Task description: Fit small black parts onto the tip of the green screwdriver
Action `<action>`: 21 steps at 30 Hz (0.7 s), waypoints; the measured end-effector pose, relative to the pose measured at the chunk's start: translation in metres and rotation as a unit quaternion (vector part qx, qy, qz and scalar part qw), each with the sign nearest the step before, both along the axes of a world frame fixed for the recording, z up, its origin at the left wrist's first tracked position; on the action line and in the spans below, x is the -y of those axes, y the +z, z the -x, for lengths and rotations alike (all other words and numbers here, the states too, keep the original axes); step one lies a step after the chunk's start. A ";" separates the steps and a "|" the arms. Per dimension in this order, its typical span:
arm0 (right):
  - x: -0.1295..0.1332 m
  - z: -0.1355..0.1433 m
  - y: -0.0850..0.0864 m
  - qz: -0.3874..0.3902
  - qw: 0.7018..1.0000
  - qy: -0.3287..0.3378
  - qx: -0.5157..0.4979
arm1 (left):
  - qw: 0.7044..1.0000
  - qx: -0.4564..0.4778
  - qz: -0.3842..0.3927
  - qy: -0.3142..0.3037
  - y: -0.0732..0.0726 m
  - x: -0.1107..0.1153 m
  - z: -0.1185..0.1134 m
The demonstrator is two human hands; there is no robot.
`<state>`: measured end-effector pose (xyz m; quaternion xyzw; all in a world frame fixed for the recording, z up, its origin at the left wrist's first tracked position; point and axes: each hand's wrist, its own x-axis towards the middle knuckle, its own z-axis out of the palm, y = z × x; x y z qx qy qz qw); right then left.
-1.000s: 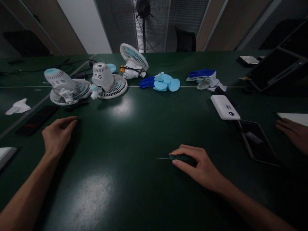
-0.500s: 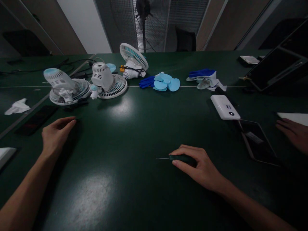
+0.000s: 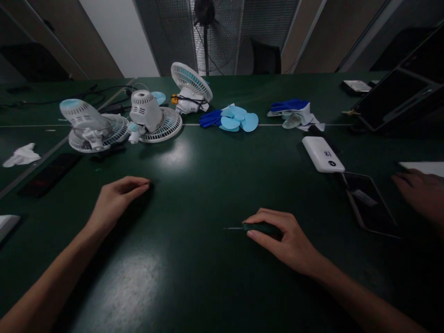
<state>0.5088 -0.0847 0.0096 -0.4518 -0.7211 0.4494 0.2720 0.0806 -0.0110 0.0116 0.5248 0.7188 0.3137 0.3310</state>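
Head view: I note a dark green tabletop (image 3: pixel 194 185), smooth, glossy in two glare patches, crossed by a pale straight seam. Beyond it stand a dark pedestal fan (image 3: pixel 204 14), slatted blinds (image 3: pixel 267 27) and a black chair (image 3: pixel 265 58); lighting is dim. The person's right hand (image 3: pixel 287 238) closes thumb and fingers around the green handle of a screwdriver (image 3: pixel 250 226), which is at the near centre, its slim metal shaft pointing left. The left hand (image 3: pixel 116 199) has its thumb and forefinger tips together over bare surface; I cannot tell whether anything is pinched. Towards the far left sit three white plastic fans (image 3: pixel 147 111) with ribbed, rounded grilles, two of them grille-down. Right of these, a glossy light-blue blade (image 3: pixel 239 119) with rounded petals lies against a crumpled blue glove (image 3: pixel 210 119).
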 end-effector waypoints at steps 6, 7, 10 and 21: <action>0.000 0.000 0.000 -0.015 1.000 0.001 0.004 | 0.957 0.060 -0.026 -0.282 -0.010 0.041 -0.116; 0.000 0.000 0.000 -0.021 1.000 -0.001 0.006 | 0.947 0.058 -0.041 -0.313 -0.011 0.048 -0.129; 0.000 0.000 0.001 -0.030 0.999 -0.003 0.013 | 0.922 0.040 -0.074 -0.379 -0.012 0.062 -0.148; 0.001 0.002 0.000 -0.056 0.998 0.012 0.031 | 0.906 0.044 -0.077 -0.414 -0.015 0.062 -0.141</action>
